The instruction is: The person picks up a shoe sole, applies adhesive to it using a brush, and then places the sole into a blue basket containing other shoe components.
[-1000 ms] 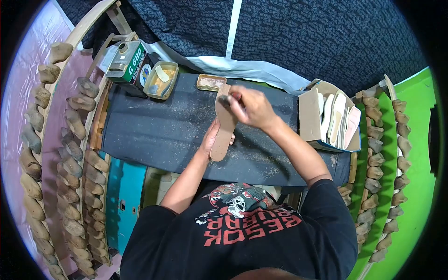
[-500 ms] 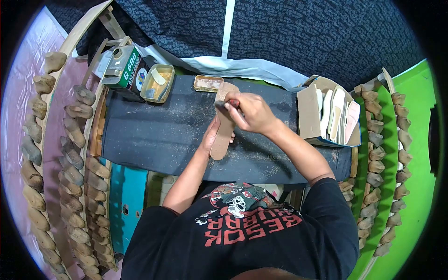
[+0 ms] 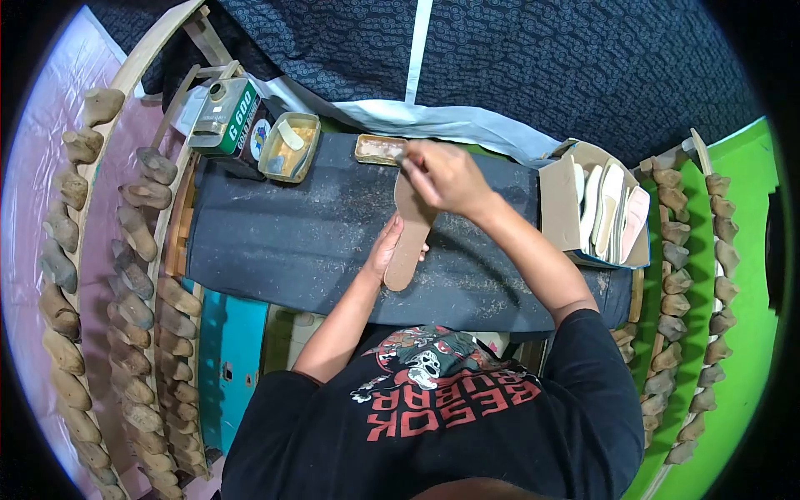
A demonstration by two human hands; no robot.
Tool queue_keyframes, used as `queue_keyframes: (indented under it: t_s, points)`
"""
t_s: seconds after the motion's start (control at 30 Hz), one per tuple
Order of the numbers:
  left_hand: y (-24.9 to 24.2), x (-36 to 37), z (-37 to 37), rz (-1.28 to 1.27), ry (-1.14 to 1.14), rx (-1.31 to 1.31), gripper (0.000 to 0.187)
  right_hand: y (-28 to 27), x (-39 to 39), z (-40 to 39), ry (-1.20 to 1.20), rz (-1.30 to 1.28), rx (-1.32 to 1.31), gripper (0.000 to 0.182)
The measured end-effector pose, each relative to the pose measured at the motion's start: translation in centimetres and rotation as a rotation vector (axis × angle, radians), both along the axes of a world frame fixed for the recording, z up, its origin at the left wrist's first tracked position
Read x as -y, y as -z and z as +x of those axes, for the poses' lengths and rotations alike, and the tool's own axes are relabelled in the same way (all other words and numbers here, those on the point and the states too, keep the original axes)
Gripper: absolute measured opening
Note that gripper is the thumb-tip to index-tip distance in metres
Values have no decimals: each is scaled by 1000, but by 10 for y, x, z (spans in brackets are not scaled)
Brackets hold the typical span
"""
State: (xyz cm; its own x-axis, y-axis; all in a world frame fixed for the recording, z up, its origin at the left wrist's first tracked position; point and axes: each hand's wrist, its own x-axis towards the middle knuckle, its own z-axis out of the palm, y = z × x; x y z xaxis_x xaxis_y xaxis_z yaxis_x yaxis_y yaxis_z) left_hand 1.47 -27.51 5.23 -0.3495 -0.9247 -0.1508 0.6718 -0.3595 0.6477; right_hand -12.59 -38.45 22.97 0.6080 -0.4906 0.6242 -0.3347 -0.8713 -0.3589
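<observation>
My left hand (image 3: 385, 247) is wrapped round the middle of a long brown shoe sole (image 3: 410, 248), with its thumb along the left edge and fingertips showing at the right edge. The sole is tilted over the table, its narrow end toward me. At the far end, my right hand (image 3: 450, 179) is closed over the sole. It grips a small hand tool, mostly covered by the fingers; a bit of its dark end (image 3: 401, 158) shows near the sole's upper edge.
A dark cloth-covered table (image 3: 275, 242) is strewn with crumbs. On it stand a green glue can (image 3: 223, 121), a tub of yellowish glue (image 3: 292, 162), a small tray (image 3: 377, 150) and a cardboard box (image 3: 562, 204) of pale soles. Racks of shoe lasts (image 3: 137, 233) flank both sides.
My right hand has moved slightly up along the sole with the tool, whose red handle showed before and is now hidden. The whole view has shifted a little.
</observation>
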Motion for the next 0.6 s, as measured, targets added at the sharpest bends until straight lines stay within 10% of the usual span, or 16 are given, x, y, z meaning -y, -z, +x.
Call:
queue_keyframes:
  t_s: [0.6]
  points:
    - [18, -18, 29, 77, 25, -20, 67, 103, 89, 35, 312, 450, -73, 21]
